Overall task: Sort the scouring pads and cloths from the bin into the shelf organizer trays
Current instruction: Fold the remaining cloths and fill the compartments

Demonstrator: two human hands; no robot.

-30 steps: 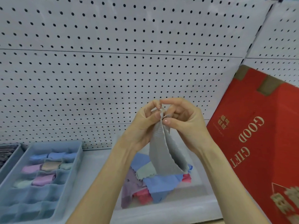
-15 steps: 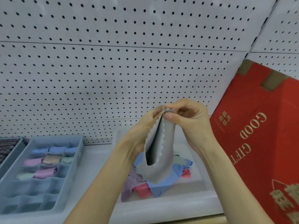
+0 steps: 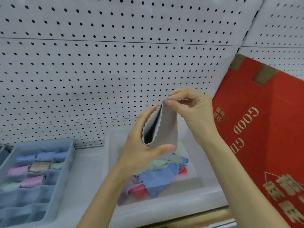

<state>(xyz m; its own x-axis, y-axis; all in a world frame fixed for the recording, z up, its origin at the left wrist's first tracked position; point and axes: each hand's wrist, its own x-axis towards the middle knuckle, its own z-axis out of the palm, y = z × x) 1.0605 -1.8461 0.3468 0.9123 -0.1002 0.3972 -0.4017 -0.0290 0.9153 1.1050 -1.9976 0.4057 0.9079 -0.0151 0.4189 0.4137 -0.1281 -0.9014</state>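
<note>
- Pegboard back wall [image 3: 115, 71]: fills the upper view. Both hands work in the open room in front of it.
- Red carton [image 3: 271, 145]: leans at the right, printed "GOOD GIFT". Its right and bottom sides are cut off by the frame. Its left edge stands near the right wrist.
- Shelf [image 3: 88, 178]: a bare strip separates the tray from the bin.
- Clear bin [image 3: 164, 209]: sits directly below the hands. Its walls are pale and hard to trace. The forearms cover part of its contents.
- Organizer tray [image 3: 67, 170]: grey-blue, left of the bin and apart from it. The rear compartments hold rolled cloths and the front ones look empty. The left side is cut off.
- Left hand [image 3: 139, 150]: cradles the grey cloth, with the thumb curled under its lower end and the fingers hidden behind it.
- Right hand [image 3: 195, 112]: thumb and forefinger pinch the cloth's top corner, and the other fingers are curled.
- Grey cloth [image 3: 166, 127]: held above the bin and clear of it. It is folded double, with the long axis near upright. The scalloped free edges face left, with a dark gap between the layers.
- Loose cloths [image 3: 158, 178]: blue, pink, green and lilac, heaped in the bin and partly hidden.
</note>
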